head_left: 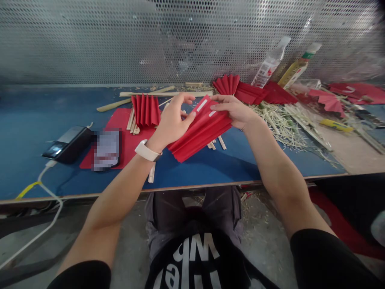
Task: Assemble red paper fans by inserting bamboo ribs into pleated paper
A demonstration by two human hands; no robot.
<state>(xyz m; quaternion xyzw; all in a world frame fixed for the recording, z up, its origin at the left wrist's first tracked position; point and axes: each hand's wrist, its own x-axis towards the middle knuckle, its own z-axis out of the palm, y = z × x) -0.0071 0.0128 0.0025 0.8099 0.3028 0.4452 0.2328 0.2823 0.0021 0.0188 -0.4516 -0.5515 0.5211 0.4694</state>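
Above the blue table I hold a pleated sheet of red paper (200, 136), tilted, with two short white strips near its upper edge. My right hand (233, 109) pinches its upper right side, thumb in front and the other fingers partly behind. At its left edge is my left hand (176, 120), with a white band on the wrist. The left thumb tip touches the paper near one white strip, while the index finger is curved and apart from the thumb. Left of that hand, a fan-folded red paper (146, 110) lies on pale sticks.
A phone (106, 149) lies on flat red paper beside a black device (69, 143) with a white cable. Behind are wooden strips (162, 94) and a perforated metal panel (120, 44). To the right are shredded straw (279, 124), more red folded papers and two bottles (270, 62).
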